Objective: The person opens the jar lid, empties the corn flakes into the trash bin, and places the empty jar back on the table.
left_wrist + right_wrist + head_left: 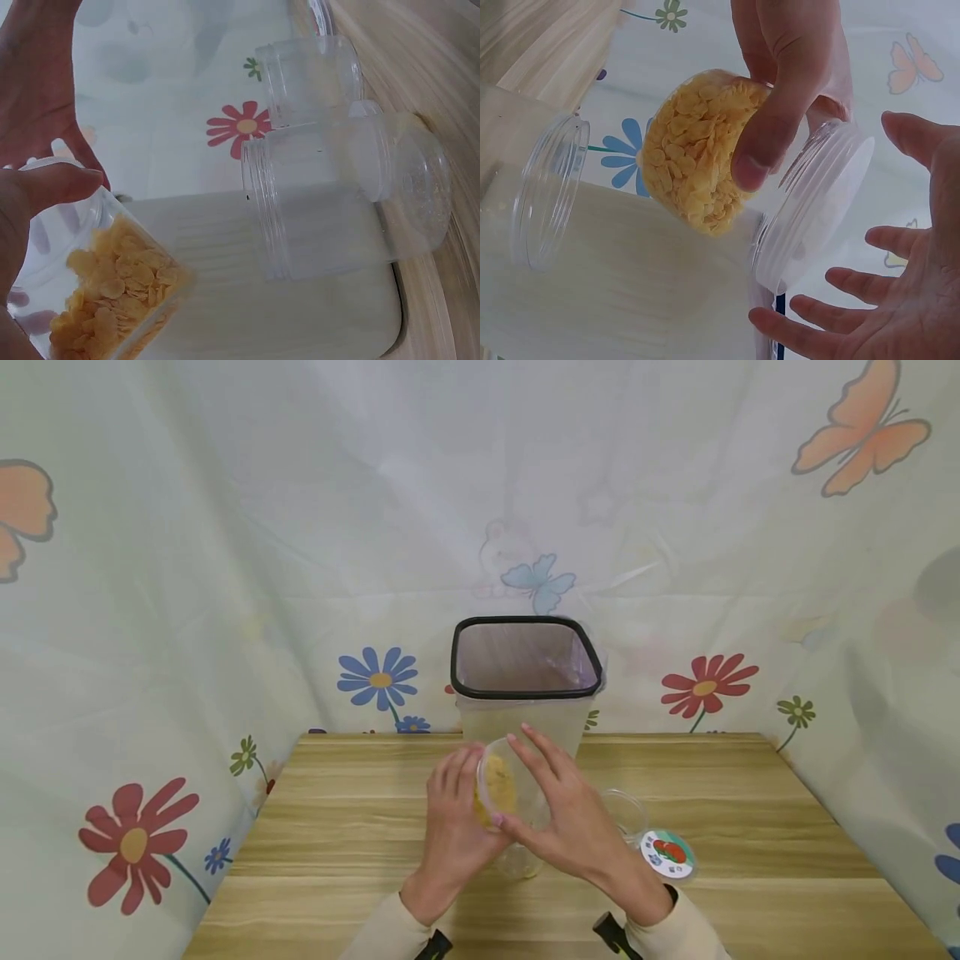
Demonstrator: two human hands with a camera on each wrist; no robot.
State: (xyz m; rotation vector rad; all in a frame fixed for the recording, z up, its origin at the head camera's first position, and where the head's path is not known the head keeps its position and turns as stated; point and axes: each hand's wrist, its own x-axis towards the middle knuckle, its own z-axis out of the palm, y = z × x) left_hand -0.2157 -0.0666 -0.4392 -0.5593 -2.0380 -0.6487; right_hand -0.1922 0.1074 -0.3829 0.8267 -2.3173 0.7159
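My left hand (461, 797) grips a clear plastic jar (124, 300) partly filled with yellow corn flakes (694, 146). The jar is held tilted above the table, its mouth end toward my right hand. On that end sits a translucent ridged lid (817, 202) with a pale flat face. Beside the lid, my right hand (573, 814) has its fingers spread and fairly straight. In the right wrist view a gap shows between most of those fingers and the lid; whether any fingertip touches it I cannot tell.
Below the hands a clear, lidless jar (345, 202) stands on the wooden table (337, 843). Another clear jar (624, 814) is to its right, near a round disc printed with tomatoes (667, 853). A black-rimmed bin (525, 695) with a liner stands behind, before a flowered curtain.
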